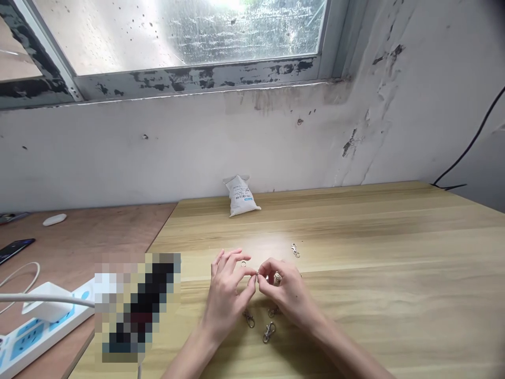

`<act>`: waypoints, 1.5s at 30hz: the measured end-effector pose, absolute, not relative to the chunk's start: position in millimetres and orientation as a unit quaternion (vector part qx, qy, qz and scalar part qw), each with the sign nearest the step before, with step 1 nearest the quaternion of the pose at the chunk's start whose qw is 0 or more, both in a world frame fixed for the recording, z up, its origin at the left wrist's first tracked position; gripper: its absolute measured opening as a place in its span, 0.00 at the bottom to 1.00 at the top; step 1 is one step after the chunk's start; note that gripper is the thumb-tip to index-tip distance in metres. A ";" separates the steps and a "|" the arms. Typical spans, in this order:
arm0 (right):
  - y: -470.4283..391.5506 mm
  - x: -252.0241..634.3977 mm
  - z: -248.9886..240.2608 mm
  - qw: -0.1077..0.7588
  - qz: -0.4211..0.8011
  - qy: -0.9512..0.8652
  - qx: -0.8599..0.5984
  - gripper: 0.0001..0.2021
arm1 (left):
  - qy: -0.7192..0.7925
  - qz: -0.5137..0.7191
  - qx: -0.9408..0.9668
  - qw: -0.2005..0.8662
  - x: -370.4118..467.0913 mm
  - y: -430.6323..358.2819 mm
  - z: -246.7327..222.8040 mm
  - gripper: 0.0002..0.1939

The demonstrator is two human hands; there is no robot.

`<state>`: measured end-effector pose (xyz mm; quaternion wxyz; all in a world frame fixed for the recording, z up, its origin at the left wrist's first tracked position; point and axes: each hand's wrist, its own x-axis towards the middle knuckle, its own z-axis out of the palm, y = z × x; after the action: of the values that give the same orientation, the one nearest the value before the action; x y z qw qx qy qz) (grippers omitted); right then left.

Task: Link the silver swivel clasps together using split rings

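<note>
My left hand (231,292) and my right hand (286,287) meet over the wooden table, thumb and forefinger of each pinched together. Between their fingertips is a small silvery metal piece (258,272), too small for its exact shape to show. The other left fingers are spread. A thin metal ring (243,263) lies just beyond the left fingers. Below the hands are two swivel clasps, one near the left thumb (249,319) and another closer to me (269,332). Metal parts (278,278) show partly behind the right fingers. A further swivel clasp (295,250) lies beyond the right hand.
A white plastic packet (242,197) with a printed label stands near the wall. At left are a white power strip (35,334) with a plugged-in charger (49,301), a phone (16,248) and a white oval object (54,219). A pixelated patch hides something beside the strip.
</note>
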<state>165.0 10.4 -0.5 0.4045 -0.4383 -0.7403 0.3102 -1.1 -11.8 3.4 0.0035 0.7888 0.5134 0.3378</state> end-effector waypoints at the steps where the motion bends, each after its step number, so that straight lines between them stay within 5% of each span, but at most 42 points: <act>1: 10.3 164.9 -1.2 0.408 0.301 -0.743 -0.436 0.05 | 0.515 0.334 0.789 0.008 -1.2 -12.0 2.9 0.07; 8: 14.0 176.6 -4.0 0.400 0.174 -0.840 -0.322 0.03 | 0.525 0.323 0.787 -0.012 -4.7 -10.0 0.2 0.07; 17: 17.3 178.4 -6.1 0.391 0.240 -0.819 -0.344 0.03 | 0.491 0.347 0.796 -0.070 -2.8 -11.1 7.3 0.07; 24: 20.1 185.5 -1.3 0.351 0.126 -0.867 -0.332 0.07 | 0.472 0.341 0.808 -0.088 -2.5 -10.7 12.7 0.08; 31: 26.4 202.8 14.6 0.268 0.232 -0.883 -0.309 0.11 | 0.434 0.337 0.825 -0.132 -3.2 -10.6 15.9 0.07; 39: 20.4 202.9 17.7 0.266 -0.042 -0.902 -0.337 0.13 | 0.509 0.276 0.812 -0.068 -3.9 -8.6 10.3 0.07; 45: 17.8 198.2 11.5 0.246 -0.015 -0.913 -0.325 0.15 | 0.541 0.233 0.802 -0.100 -24.1 2.9 9.9 0.06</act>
<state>198.2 17.8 11.5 0.2459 -0.3245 -0.9132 -0.0155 -24.1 2.9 9.9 -0.0998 0.8020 0.5408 0.2331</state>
